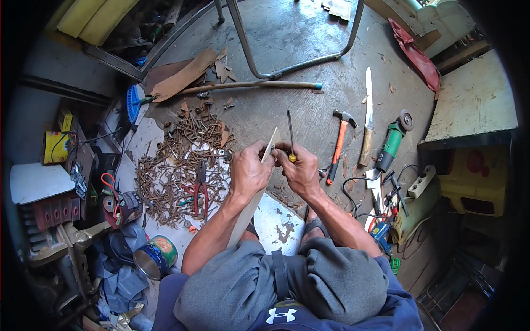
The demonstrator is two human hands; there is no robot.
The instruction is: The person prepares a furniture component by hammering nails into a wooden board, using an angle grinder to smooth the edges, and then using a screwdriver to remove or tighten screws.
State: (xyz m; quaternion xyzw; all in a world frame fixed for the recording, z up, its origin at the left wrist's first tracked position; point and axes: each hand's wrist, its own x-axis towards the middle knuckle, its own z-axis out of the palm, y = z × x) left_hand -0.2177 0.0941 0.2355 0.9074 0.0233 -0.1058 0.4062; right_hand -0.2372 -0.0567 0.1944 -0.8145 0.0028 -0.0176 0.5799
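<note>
My left hand [248, 168] grips a long, thin wooden slat [243, 226] that slants from between my legs up past my fingers. Beside it, my right hand [297, 168] is closed on a screwdriver [291, 157] with a yellow handle, its shaft pointing up and away from me. My fingertips meet near the slat's edge; whether they touch something small there is unclear. A pile of rusty nails and screws [165, 160] lies left of my hands, with red-handled pliers [200, 199] on it. An orange-handled hammer [339, 143] lies to the right.
A long knife [367, 132], a green angle grinder [392, 146] with cord, and more tools lie rightward. Ahead are a metal frame [301, 63] and a wooden-handled brush [248, 84]. Cans [154, 259] and clutter line the left; a wooden board [475, 99] stands right.
</note>
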